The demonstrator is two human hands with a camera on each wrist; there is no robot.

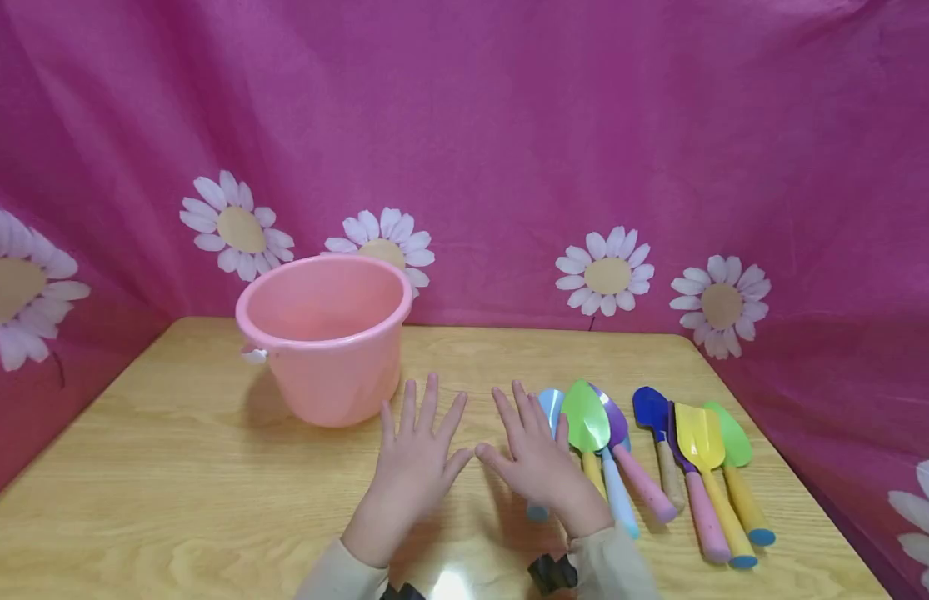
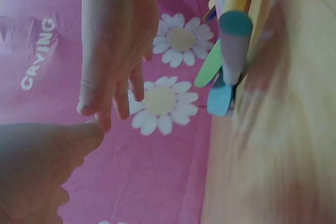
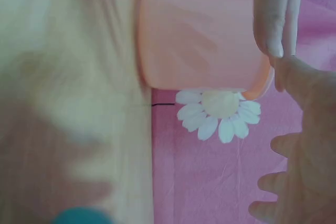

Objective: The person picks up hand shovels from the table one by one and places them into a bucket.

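Observation:
Both hands hover side by side over the table with fingers spread and nothing in them. My left hand is just right of and in front of a pink bucket, its fingertips near the bucket's lower side. The right hand overlaps the left end of a group of toy shovels, partly hiding a light blue shovel. Beside it lie a green shovel with a yellow handle and a purple shovel with a pink handle. In the wrist views the two thumbs come close together.
Farther right lie a dark blue shovel, a yellow shovel and another green shovel, handles toward the near edge. A magenta cloth with daisies hangs behind the wooden table.

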